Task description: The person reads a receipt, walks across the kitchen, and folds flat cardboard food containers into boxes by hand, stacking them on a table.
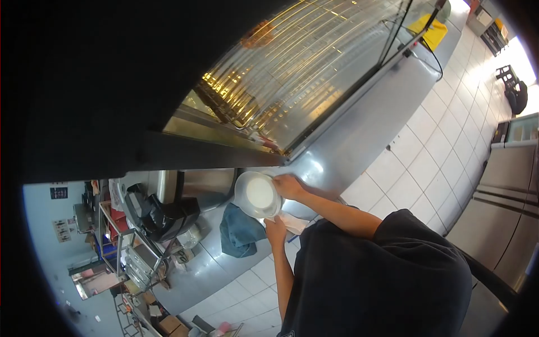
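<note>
A translucent plastic bowl (pixel 241 194) with something white inside is held above the steel counter. My right hand (pixel 287 186) is closed on the bowl's rim at its upper right. At the lower edge, my left hand (pixel 275 229) grips the bowl too, its fingers partly hidden. Beside my left hand shows a pale cloth or paper (pixel 294 223), and I cannot tell whether the hand touches it. On the counter just past the bowl lies a crumpled blue-green cloth (pixel 238 233).
A glass-sided display case with wire racks (pixel 314 73) stands above the steel counter (pixel 359 121). Black equipment (pixel 163 216) and a metal rack (pixel 140 264) are at the left. A yellow object (pixel 431 32) lies at the far end. Steel fridges (pixel 502 196) stand at the right, across the tiled floor.
</note>
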### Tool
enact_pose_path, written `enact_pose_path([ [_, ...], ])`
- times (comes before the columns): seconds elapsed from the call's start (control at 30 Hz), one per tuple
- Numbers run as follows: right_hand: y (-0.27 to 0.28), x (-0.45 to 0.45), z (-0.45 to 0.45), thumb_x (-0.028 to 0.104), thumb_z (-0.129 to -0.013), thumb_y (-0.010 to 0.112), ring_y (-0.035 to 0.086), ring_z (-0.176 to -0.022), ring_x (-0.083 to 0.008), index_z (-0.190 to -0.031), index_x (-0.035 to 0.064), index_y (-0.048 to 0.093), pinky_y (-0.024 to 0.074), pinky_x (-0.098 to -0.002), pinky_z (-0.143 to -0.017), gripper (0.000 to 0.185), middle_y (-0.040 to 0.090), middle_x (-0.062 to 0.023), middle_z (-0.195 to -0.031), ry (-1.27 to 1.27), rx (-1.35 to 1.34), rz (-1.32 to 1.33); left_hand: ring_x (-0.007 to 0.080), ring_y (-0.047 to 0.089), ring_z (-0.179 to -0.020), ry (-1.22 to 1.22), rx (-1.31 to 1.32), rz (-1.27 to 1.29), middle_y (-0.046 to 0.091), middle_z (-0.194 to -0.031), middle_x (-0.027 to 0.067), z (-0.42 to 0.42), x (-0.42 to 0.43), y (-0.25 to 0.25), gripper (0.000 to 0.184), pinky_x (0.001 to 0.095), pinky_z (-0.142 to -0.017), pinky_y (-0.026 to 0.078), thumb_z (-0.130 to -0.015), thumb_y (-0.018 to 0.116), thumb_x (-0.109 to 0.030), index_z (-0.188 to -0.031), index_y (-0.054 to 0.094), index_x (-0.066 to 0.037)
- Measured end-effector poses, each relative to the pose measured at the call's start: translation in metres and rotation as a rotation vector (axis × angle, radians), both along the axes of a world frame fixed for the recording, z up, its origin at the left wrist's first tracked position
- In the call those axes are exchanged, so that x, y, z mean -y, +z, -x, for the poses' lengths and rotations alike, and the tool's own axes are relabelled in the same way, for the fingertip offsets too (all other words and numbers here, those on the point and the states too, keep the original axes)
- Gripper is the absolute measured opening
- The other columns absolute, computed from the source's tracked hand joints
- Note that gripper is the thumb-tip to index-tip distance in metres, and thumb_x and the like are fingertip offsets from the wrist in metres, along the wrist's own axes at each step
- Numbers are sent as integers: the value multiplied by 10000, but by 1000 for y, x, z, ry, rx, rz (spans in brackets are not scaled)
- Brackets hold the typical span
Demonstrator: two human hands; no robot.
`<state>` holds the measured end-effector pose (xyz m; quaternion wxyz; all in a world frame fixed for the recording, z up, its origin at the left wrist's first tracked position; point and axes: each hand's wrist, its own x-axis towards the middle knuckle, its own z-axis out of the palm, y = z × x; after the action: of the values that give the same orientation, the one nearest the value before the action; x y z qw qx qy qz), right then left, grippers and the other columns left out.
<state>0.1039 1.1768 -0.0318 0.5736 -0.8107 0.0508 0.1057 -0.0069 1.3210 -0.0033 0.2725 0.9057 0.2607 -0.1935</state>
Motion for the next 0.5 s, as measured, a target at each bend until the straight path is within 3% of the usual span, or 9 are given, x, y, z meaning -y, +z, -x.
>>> enact_pose_path([
  [0.03, 6, 2, 2, 293, -961, 517, 662, -980, -434, -1064, 32, 730, 516, -520, -918, 352, 693, -268, -1028, 4, -104, 3, 550, 596, -1092, -51, -21, -54, 635, -1137, 380, 2, -2, 0, 522, 559, -963, 468, -966, 484, -400, -1182, 502, 75],
  [0.23, 11, 11, 15, 195, -933, 544, 647, -1004, -444, -1060, 52, 727, 519, -508, -931, 265, 687, -253, -1042, -29, -56, 45, 502, 665, -981, -239, -172, -274, 684, -1058, 318, -4, 5, 28, 549, 563, -881, 511, -964, 513, -490, -1176, 518, 17],
  [0.33, 14, 16, 27, 146, -922, 558, 651, -1010, -435, -1081, 53, 713, 518, -510, -920, 240, 687, -250, -1063, -106, -56, -18, 495, 675, -945, -212, -79, -294, 698, -1013, 281, 2, -3, 23, 586, 554, -854, 523, -951, 550, -539, -1158, 512, 8],
  [0.5, 28, 32, 61, 198, -943, 596, 676, -942, -400, -1116, 61, 701, 529, -463, -848, 245, 715, -208, -1000, -154, -71, -93, 458, 681, -894, -66, 254, -229, 692, -940, 226, 28, -2, 20, 602, 529, -819, 525, -932, 627, -522, -1193, 486, 2],
])
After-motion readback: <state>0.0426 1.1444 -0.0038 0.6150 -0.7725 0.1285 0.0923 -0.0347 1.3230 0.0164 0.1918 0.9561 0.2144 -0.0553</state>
